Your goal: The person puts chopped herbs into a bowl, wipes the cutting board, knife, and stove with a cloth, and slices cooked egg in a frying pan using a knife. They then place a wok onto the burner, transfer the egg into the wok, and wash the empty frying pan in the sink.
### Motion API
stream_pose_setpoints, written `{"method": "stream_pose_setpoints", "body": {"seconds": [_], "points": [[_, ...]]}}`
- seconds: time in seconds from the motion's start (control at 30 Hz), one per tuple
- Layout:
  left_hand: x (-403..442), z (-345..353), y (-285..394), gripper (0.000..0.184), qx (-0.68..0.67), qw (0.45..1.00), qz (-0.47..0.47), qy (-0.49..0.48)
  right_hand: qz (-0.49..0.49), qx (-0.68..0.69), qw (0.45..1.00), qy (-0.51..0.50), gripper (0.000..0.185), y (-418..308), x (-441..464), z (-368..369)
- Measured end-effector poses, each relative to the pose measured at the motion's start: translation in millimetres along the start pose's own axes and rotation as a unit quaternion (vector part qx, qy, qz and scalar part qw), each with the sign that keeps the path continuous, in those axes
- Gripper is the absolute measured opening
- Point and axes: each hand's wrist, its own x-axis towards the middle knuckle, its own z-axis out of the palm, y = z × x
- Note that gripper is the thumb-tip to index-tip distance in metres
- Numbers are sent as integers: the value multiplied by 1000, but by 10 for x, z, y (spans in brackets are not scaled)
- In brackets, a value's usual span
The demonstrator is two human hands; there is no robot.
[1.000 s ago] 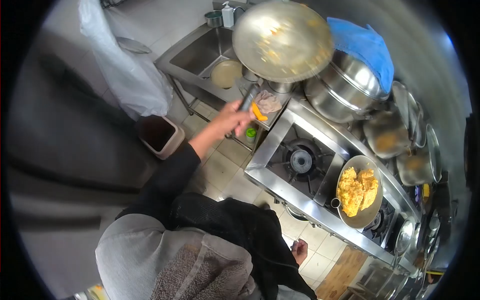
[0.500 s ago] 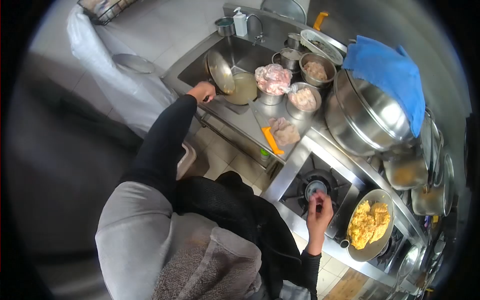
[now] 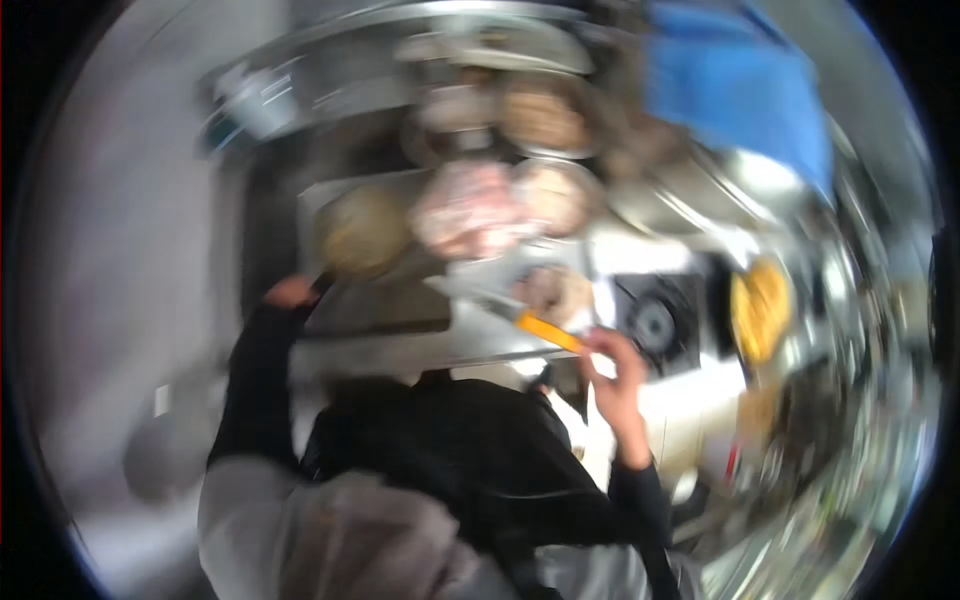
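The whole view is smeared by motion. My left hand (image 3: 290, 292) is closed on the dark handle of a round pan (image 3: 365, 232), which is over the sink (image 3: 275, 215). Across the counter, my right hand (image 3: 622, 385) has its thumb and fingers apart, with nothing visible between them. Its fingertips are close to the end of a knife's orange handle (image 3: 548, 332); I cannot tell whether they touch. The knife lies beside a flat piece of pale meat (image 3: 555, 292) on the steel counter.
Behind the knife stand bowls of pink meat (image 3: 470, 210) and pale meat (image 3: 555, 198). A stove burner (image 3: 655, 325) and a pan of yellow food (image 3: 760, 310) are on the right. A blue cloth (image 3: 740, 85) drapes over a large steel pot (image 3: 680, 200).
My view has swung round to the right. My left hand has lowered the pan, tilted up before, to a flatter position. My right hand has moved from above the burner to the knife handle.
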Motion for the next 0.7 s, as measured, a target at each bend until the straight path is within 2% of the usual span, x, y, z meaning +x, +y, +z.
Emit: {"method": "stream_pose_setpoints", "body": {"seconds": [0.07,0.1,0.13,0.2,0.23,0.3,0.33,0.37,0.43,0.47,0.5,0.57,0.6,0.63,0.67,0.7], "points": [[812,4,-702,36,-151,978,119,82,69,48,995,-60,23,-237,56,286],[1250,-189,-941,40,-345,933,-100,20,46,16,998,-44,20,-407,144,447],[1485,-619,-603,48,-329,933,-135,59,28,54,997,-41,20,-532,250,608],[2049,-1008,-572,57,-383,881,-98,261,23,78,993,-84,21,-643,398,993],[2243,-1187,-509,57,-382,883,-85,258,26,112,987,-108,20,-710,493,1192],[2632,-1637,-317,63,-426,821,-164,344,6,182,972,-151,18,-777,716,1666],[2580,-1861,-156,61,-548,799,-108,224,-13,216,962,-168,17,-784,842,1907],[2410,-2053,109,58,-652,750,-53,98,-4,216,954,-206,17,-788,982,2103],[2089,-2313,453,50,-763,639,97,-9,-7,229,947,-224,17,-759,1215,2553],[2055,-2405,448,48,-775,623,106,-3,-12,237,942,-238,17,-709,1347,2761],[2037,-2498,365,46,-786,608,114,6,42,294,918,-261,17,-660,1481,2961],[2096,-2539,-80,47,-725,682,49,77,148,435,836,-300,17,-411,1717,3416],[1978,-2518,-147,46,-717,687,65,98,226,331,855,-328,26,-583,1903,3448],[1788,-2498,-175,45,-708,690,76,133,238,390,828,-326,31,-263,2010,3836],[1667,-2428,-341,43,-678,699,180,142,265,343,831,-348,36,-373,2226,3911],[1543,-2374,-248,41,-651,712,192,181,279,372,807,-363,37,-257,2383,4154]]}}
